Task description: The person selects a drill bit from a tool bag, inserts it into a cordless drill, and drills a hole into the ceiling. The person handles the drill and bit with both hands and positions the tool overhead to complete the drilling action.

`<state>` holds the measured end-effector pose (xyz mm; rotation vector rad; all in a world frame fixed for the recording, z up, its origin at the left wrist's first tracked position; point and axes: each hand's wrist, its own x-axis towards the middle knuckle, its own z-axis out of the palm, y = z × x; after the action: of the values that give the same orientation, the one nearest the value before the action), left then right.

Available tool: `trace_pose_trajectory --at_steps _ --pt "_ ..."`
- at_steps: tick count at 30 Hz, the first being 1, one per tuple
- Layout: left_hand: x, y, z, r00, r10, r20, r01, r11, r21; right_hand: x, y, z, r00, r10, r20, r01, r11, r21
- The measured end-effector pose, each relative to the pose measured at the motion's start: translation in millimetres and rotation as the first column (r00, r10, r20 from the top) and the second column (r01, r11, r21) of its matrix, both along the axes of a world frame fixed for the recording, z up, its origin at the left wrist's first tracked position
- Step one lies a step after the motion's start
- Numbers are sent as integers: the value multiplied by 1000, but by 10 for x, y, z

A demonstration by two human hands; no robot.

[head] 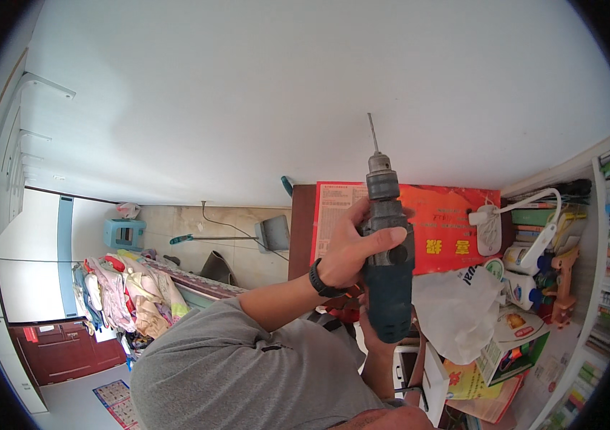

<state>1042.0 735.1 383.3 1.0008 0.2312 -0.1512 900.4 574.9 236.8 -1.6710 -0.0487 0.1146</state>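
A dark green power drill is held upright in the picture, in front of a white wall. My left hand, with a dark wristband, wraps around its front housing behind the chuck, thumb across the top. Lower down, my right hand is at the rear of the drill, mostly hidden behind the body; its fingers appear closed around the handle. A thin drill bit points at the wall; whether its tip touches the wall cannot be told.
Below the drill is a table with a red printed sheet, a power strip, a white desk lamp, bottles and a white plastic bag. Bookshelves stand right. Left are a long-handled dustpan, a cable, a blue stool and piled clothes.
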Motion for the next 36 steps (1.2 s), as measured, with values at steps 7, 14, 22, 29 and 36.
trace_pose_trajectory --at_steps 7,14,22,29,36 --pt "-26 36 -12 1000 10 0 -10 1000 9 55 87 227 994 -9 106 12 1000 -28" --pt "-17 12 22 1000 21 -10 -20 1000 13 80 73 205 1000 14 6 -14 999 50" --pt "2 -40 23 999 51 -11 -52 998 -37 131 6 210 1000 -6 22 4 997 74" --pt "18 -63 13 999 43 -13 -42 999 20 67 -119 39 999 15 35 -13 999 -46" --pt "17 -49 19 999 40 -20 -39 999 30 52 -76 65 1000 9 19 -9 999 -40"
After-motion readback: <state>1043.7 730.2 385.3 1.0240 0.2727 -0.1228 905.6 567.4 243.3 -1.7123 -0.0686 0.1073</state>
